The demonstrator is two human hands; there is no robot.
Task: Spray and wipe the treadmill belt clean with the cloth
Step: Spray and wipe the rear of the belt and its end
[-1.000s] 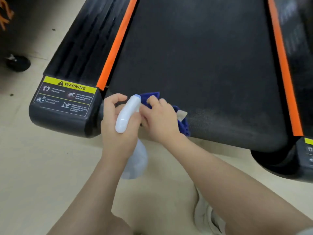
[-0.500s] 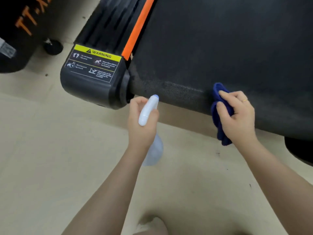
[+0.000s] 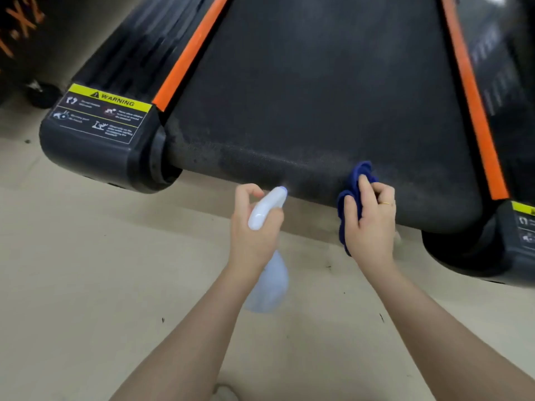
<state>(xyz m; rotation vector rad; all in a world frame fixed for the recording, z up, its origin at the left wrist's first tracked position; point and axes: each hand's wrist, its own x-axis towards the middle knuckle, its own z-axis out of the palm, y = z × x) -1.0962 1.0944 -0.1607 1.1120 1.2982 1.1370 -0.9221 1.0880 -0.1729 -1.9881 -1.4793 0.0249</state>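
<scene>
Spraying: the bottle is gripped by the left hand, its fingers curled round the neck and a fingertip hooked in front at the trigger; the nozzle is aimed at the rear curve of the belt, just short of it, and a faint mist is seen at the tip.
Bottle: translucent body hung below the left hand over the floor, white head with a blue tip.
Cloth: a bunched blue cloth is pinched between thumb and curled fingers of the right hand; its upper folds are pressed to the belt's rear edge, right of the nozzle, and its lower end hangs below the edge.
Right hand: a ring is worn on one finger.
Belt: black, textured, greyish and dusty along the rear curve; orange strips are set along both sides.
End caps: a yellow warning label is carried on the left cap; the right cap is cut off by the frame edge.
Floor: beige, with small dark specks.
</scene>
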